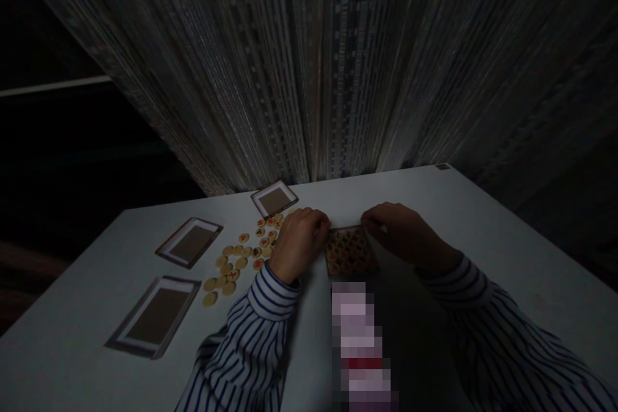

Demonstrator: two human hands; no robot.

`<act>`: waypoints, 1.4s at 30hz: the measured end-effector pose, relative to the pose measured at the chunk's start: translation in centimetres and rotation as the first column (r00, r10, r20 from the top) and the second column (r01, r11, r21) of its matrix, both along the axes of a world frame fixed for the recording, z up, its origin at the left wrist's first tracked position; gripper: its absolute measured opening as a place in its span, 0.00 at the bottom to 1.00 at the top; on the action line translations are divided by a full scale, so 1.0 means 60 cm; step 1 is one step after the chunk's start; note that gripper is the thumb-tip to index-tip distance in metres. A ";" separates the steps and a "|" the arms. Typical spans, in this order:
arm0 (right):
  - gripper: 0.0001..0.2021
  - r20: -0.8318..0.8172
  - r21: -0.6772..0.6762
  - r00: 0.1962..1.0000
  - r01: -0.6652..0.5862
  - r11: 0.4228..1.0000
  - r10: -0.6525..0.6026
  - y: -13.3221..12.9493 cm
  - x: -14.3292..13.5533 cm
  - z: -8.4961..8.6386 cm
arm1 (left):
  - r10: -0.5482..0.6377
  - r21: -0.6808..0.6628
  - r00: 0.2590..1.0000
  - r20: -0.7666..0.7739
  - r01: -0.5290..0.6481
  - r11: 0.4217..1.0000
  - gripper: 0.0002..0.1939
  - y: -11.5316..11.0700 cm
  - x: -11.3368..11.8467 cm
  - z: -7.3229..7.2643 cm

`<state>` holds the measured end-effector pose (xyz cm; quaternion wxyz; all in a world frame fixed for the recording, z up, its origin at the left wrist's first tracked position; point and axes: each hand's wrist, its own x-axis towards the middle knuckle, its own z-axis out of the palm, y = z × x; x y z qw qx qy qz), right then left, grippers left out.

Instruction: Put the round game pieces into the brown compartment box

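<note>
A small rectangular box [351, 274] full of round xiangqi pieces [348, 251] sits on the table between my hands. My left hand [302, 237] is closed, with its fingertips pinched at the box's far left corner. At the far right corner, the curled fingers of my right hand [408, 232] hold the edge. A pale strip runs along the far rim between the fingertips; whether it is part of a lid, I cannot tell. Loose xiangqi pieces [241, 262] lie scattered left of my left hand, some showing red or dark characters, others blank side up.
Three framed flat trays or lids with brown centres lie on the white table [487, 251]: one far [275, 199], one at the left [190, 243], one nearer [154, 317]. A small dark item [443, 167] is at the far right corner. A string curtain [318, 64] hangs behind.
</note>
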<state>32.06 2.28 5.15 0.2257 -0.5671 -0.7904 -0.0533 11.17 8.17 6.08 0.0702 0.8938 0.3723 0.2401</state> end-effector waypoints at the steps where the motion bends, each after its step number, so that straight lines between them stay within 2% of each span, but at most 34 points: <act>1: 0.10 -0.013 -0.013 1.000 0.013 1.000 -0.013 -0.008 0.003 -0.002 | 0.003 0.000 1.000 0.021 -0.003 1.000 0.07 -0.003 -0.002 0.001; 7: 0.10 -0.089 -0.079 0.991 0.088 0.993 -0.095 -0.046 0.005 -0.025 | 0.068 -0.004 0.993 0.095 -0.067 0.998 0.07 -0.032 -0.026 -0.010; 15: 0.08 -0.148 -0.130 0.978 0.125 0.984 -0.144 -0.062 -0.024 -0.054 | 0.184 -0.007 0.952 0.245 -0.188 0.982 0.08 -0.082 -0.072 -0.078; 18: 0.09 -0.205 -0.104 0.965 0.144 0.984 -0.163 -0.065 -0.034 -0.062 | 0.211 0.042 0.921 0.329 -0.237 0.971 0.08 -0.095 -0.084 -0.106; 21: 0.10 -0.304 -0.022 0.937 0.174 0.985 -0.172 -0.067 -0.039 -0.073 | 0.209 0.074 0.907 0.366 -0.253 0.965 0.08 -0.103 -0.091 -0.129; 25: 0.11 -0.433 0.051 0.882 0.228 0.972 -0.185 -0.067 -0.035 -0.097 | 0.232 0.053 0.887 0.400 -0.275 0.960 0.09 -0.106 -0.095 -0.151; 29: 0.11 -0.542 -0.017 0.792 0.325 0.946 -0.282 -0.067 -0.022 -0.121 | 0.239 0.011 0.867 0.438 -0.271 0.963 0.09 -0.103 -0.097 -0.161; 34: 0.12 -0.635 -0.090 0.701 0.351 0.932 -0.325 -0.062 -0.018 -0.132 | 0.308 -0.043 0.814 0.492 -0.330 0.943 0.10 -0.099 -0.101 -0.162; 42: 0.13 -0.643 -0.086 0.691 0.363 0.928 -0.330 -0.059 -0.022 -0.130 | 0.359 -0.061 0.767 0.532 -0.388 0.920 0.08 -0.099 -0.109 -0.160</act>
